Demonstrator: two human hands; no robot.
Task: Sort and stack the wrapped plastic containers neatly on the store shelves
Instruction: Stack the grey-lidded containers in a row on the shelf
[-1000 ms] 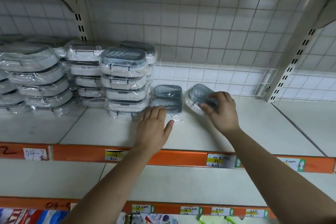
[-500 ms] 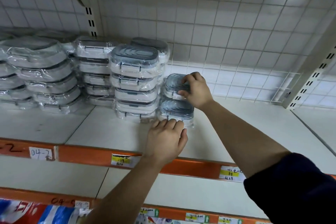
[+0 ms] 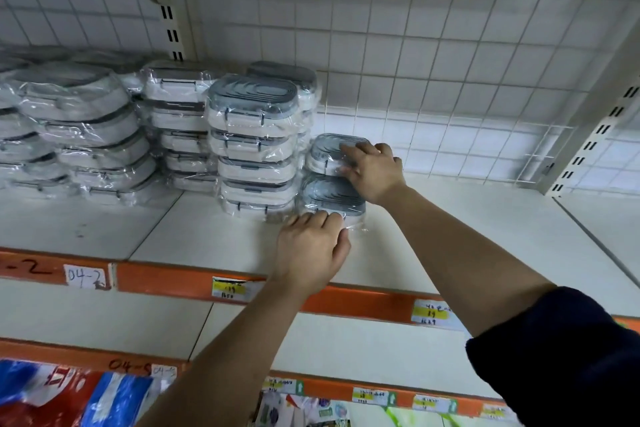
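Open room on the shelf (image 3: 467,218) is offered only to the right of the stacks. The wire grid back (image 3: 433,80) is close behind and the orange front lip (image 3: 166,279) runs under the left hand (image 3: 311,250). The step in hand is judged as seating a small wrapped container (image 3: 327,149) behind the front container (image 3: 332,196), beside the tall stack (image 3: 254,156). It is gripped from above by the right hand (image 3: 374,173), fingers curled over the lid, while the front one is steadied by the left hand's flat fingers, nothing clasped. Next, it is to be squared against the stack and released.

Small wrapped containers (image 3: 330,196) beside tall stack (image 3: 254,149).
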